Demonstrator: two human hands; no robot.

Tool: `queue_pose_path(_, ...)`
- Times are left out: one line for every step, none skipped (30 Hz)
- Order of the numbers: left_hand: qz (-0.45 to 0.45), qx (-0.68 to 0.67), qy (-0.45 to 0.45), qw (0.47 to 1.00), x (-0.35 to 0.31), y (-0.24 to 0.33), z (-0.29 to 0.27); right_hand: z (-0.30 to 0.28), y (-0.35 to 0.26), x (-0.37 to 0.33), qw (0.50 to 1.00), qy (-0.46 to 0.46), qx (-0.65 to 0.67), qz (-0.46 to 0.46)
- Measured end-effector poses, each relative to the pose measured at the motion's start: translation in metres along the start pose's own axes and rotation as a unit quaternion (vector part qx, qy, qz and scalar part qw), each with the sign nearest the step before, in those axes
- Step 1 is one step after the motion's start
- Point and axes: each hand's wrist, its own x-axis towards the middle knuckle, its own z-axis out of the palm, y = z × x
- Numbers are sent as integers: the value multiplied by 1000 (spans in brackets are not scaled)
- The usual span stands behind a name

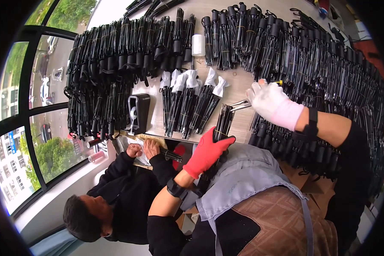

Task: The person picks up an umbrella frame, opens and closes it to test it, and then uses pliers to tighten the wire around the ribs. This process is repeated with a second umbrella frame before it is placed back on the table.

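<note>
My left hand (205, 152), in a red glove, is closed around a black folded umbrella frame (224, 118) at the table's near edge. The frame's metal ribs point up and away from me; its lower end is hidden behind my hand and arm. My right hand (269, 100), in a white and pink glove, is closed on a pair of pliers (242, 105) with a yellow handle end. Their metal jaws are at the upper ribs of the frame; whether they pinch a rib I cannot tell. Several umbrella frames with white wrapped ends (191, 80) lie just left of them.
Banded black umbrella frames are heaped at left (111, 64) and right (320, 81). A white roll (198, 45) stands between them. A black tape dispenser-like holder (139, 113) sits near the front edge. At left, a co-worker's hands (143, 149) handle white material beside a window.
</note>
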Motion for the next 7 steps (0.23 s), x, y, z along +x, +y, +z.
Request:
queue_pose_path(-26,-40,-5,999,3,0,-4,10,4,5,1000,0,1,0)
queue_pose_path(-27,-43,6,999,2,0,-10,21,11,13,996,24,76,-29)
queue_pose_path(-41,-78,-19,996,1,0,-16,34,19,17,987,45,147,-55)
queue_pose_path(-54,-114,-43,991,0,0,-22,49,25,24,970,66,217,-83)
queue_pose_path(-67,-147,-73,984,2,-1,-26,71,28,28,970,68,216,-87)
queue_pose_path(-88,-156,-84,980,6,-3,-31,100,28,32,955,-35,295,-18)
queue_pose_path(-108,-169,-89,976,10,-8,-39,132,25,42,919,-136,367,44)
